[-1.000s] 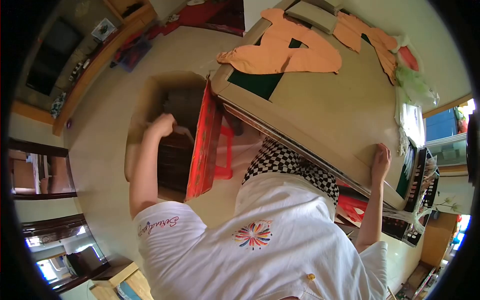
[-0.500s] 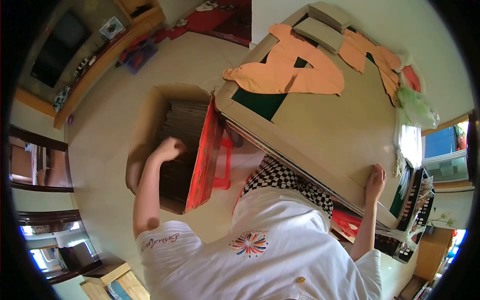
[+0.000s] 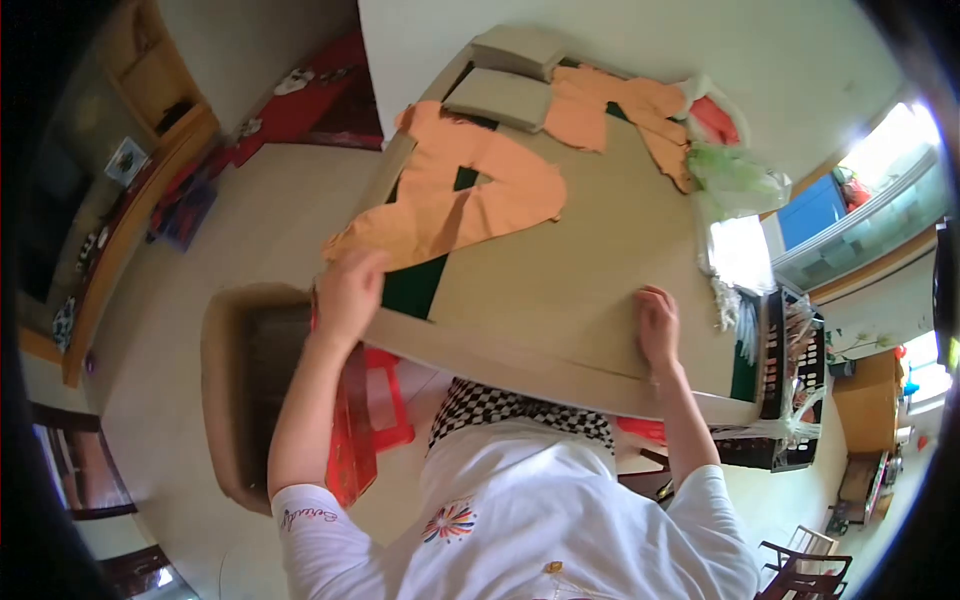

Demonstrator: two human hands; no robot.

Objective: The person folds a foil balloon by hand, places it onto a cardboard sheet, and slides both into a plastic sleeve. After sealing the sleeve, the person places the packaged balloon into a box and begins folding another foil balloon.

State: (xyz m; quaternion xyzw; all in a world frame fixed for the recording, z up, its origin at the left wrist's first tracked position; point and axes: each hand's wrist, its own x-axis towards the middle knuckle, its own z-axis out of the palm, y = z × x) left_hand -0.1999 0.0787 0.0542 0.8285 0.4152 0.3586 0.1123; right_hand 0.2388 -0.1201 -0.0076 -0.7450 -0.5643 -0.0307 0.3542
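My left hand point(image 3: 352, 295) is over the table's near left corner, its fingers curled together, with nothing showing out of them. It overlaps the lower end of a large orange cut-out piece point(image 3: 500, 180), which looks like thin sheet material with a gap in its middle. My right hand point(image 3: 658, 328) rests on the brown cardboard sheet point(image 3: 570, 285) near the table's right side, fingers loosely extended. Green table surface point(image 3: 412, 290) shows beside the sheet. Below my left forearm stands an open cardboard box point(image 3: 225, 400) with a red outer side, its contents dark in shadow.
Two stacks of grey-brown board pieces point(image 3: 500, 98) lie at the table's back left, beside another orange piece point(image 3: 578, 108). Green plastic bags point(image 3: 735, 185) and a black crate point(image 3: 795, 380) are on the right. A red stool point(image 3: 392, 405) stands beneath the table's near edge.
My left hand has come up out of the cardboard box to the table corner by the orange piece. My right hand stays on the sheet. The view has turned to the right.
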